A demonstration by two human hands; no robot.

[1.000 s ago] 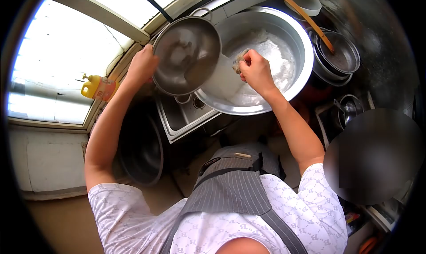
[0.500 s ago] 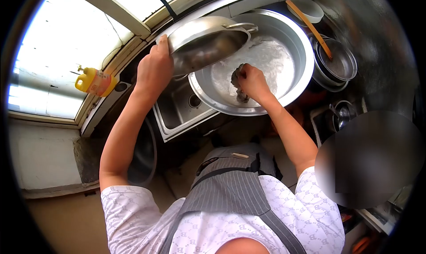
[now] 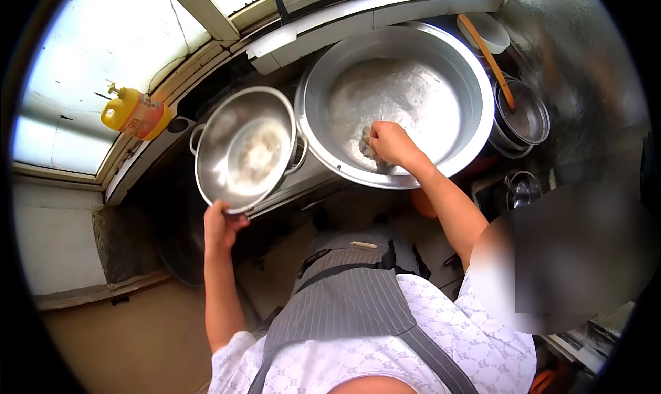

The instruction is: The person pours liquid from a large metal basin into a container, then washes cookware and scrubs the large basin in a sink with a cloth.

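My left hand [image 3: 224,226] grips the near rim of a shiny two-handled metal pan [image 3: 237,177], thumb over the edge. The pan lies with its inside facing up, over the sink area and left of a big aluminium basin [image 3: 313,129]. Its right side meets or nearly meets the basin's rim. Inside the basin's near side, my right hand [image 3: 394,145] is closed around a grey, crumpled cloth [image 3: 365,143]. Water shows in the basin; the pan hides most of the sink.
On the window ledge stands a yellow pump bottle [image 3: 138,115]. Right of the basin, stacked pots and a strainer [image 3: 527,112] sit under a wooden handle [image 3: 487,64], with a white bowl [image 3: 492,33] behind. A small metal pot with a ladle [image 3: 525,187] is farther right.
My left hand has lowered the pan from above the basin to the left and turned its inside upward. My right hand stays in the basin with the cloth, slightly lower in view.
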